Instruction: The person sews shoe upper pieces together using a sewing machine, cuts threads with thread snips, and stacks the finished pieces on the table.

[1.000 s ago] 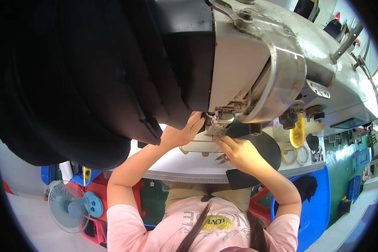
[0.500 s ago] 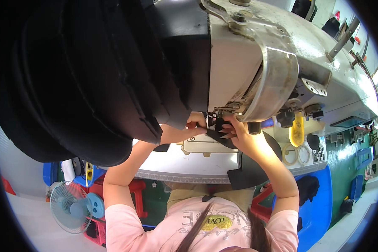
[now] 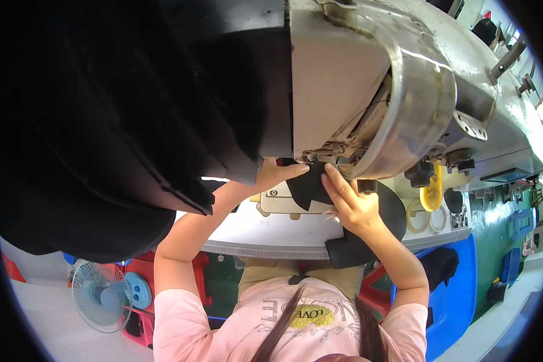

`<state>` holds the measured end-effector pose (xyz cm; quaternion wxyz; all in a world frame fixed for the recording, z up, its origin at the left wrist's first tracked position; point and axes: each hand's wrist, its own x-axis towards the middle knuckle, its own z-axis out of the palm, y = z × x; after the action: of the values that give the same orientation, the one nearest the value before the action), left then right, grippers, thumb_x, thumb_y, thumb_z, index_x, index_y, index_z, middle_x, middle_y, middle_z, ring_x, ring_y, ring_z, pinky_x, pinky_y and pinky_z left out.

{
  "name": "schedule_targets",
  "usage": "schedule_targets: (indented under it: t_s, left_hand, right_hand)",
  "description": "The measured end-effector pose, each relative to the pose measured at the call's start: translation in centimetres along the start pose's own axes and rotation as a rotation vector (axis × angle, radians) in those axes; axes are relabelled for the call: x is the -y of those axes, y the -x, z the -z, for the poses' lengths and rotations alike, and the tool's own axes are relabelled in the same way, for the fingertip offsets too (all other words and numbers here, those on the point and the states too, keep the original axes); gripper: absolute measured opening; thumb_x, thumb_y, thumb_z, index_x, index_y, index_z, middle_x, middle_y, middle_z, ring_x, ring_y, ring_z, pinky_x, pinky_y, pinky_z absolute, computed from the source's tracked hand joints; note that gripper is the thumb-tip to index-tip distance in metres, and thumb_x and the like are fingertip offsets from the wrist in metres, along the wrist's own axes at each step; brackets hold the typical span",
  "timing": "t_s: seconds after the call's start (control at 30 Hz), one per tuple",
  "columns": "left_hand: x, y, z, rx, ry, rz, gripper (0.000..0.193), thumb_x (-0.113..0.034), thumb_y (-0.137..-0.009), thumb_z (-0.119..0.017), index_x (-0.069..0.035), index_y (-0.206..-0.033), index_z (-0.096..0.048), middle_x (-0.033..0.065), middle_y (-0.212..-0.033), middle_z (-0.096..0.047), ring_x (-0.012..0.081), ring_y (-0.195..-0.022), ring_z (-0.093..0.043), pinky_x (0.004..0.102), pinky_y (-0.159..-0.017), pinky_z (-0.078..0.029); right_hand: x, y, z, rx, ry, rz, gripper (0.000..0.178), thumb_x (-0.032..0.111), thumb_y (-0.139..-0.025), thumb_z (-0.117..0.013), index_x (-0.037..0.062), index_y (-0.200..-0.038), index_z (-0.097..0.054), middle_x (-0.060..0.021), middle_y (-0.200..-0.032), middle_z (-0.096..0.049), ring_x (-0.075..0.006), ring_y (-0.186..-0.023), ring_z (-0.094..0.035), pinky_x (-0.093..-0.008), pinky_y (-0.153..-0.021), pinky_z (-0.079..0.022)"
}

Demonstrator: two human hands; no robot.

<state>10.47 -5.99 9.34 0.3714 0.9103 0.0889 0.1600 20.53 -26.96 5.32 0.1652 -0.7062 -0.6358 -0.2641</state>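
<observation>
Head: two hands [image 3: 355, 208] on black material [image 3: 308, 184], one sewing machine [image 3: 329, 78].

We see the sewing machine [image 3: 501, 114] in glossy, stained painted metal, its curved guard [image 3: 425, 78] like cloudy see-through plastic. The black piece [image 3: 308, 190] looks smooth, matt and cloth-like. We find the table [image 3: 253, 232] smooth, the tub [image 3: 466, 289] shiny plastic, the shirt [image 3: 235, 332] matt cloth with a glittery print [image 3: 312, 317], the floor [image 3: 489, 232] glossy.

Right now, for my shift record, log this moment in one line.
left hand: touching black piece | right hand: touching same piece | place: at sewing machine
</observation>
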Motion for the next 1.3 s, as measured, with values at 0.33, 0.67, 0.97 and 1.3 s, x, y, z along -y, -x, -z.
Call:
schedule_targets:
  t_s: [0.33,0.67,0.97,1.3]
  left_hand:
    - [1.9,-0.7,-1.0,-0.363,-0.06,-0.471,0.025,-0.023,-0.078,-0.073,-0.004,-0.091,-0.064,0.0031,-0.076,-0.062,0.0137,-0.066,-0.057,0.0269,-0.061,-0.047]
    - [3.3,-1.7,-1.3,-0.279,-0.124,-0.34,0.022,-0.021,-0.078,-0.072,-0.004,-0.088,-0.064,0.0026,-0.074,-0.061,0.0138,-0.065,-0.057,0.0266,-0.06,-0.047]
    - [3.4,-1.9,-1.3,-0.255,-0.151,-0.298,0.02,-0.02,-0.078,-0.072,-0.003,-0.085,-0.063,0.0021,-0.072,-0.061,0.014,-0.064,-0.057,0.0263,-0.059,-0.047]
    - [3.7,-2.3,-1.4,-0.238,-0.191,-0.254,0.017,-0.018,-0.078,-0.071,-0.003,-0.082,-0.063,0.0016,-0.07,-0.061,0.0141,-0.063,-0.056,0.026,-0.058,-0.047]
  right_hand:
    - [0.1,-0.2,0.2,-0.135,-0.102,-0.038,0.053,0.003,-0.056,-0.059,-0.0013,-0.109,-0.064,-0.0125,-0.119,-0.061,-0.0266,-0.099,-0.063,-0.0353,-0.084,-0.051]
    - [0.8,0.2,-1.2,-0.192,-0.134,-0.139,0.064,-0.008,-0.053,-0.056,-0.0012,-0.116,-0.06,-0.0155,-0.122,-0.059,-0.0275,-0.108,-0.061,-0.0322,-0.083,-0.051]
    - [0.7,0.1,-1.6,-0.223,-0.154,-0.153,0.057,-0.004,-0.056,-0.057,-0.0009,-0.113,-0.062,-0.0139,-0.118,-0.061,-0.0294,-0.109,-0.059,-0.0436,-0.096,-0.042]
    - [0.5,0.1,-1.7,-0.243,-0.165,-0.133,0.054,-0.004,-0.058,-0.057,-0.0004,-0.111,-0.063,-0.0127,-0.117,-0.062,-0.0294,-0.109,-0.059,-0.0455,-0.097,-0.04]
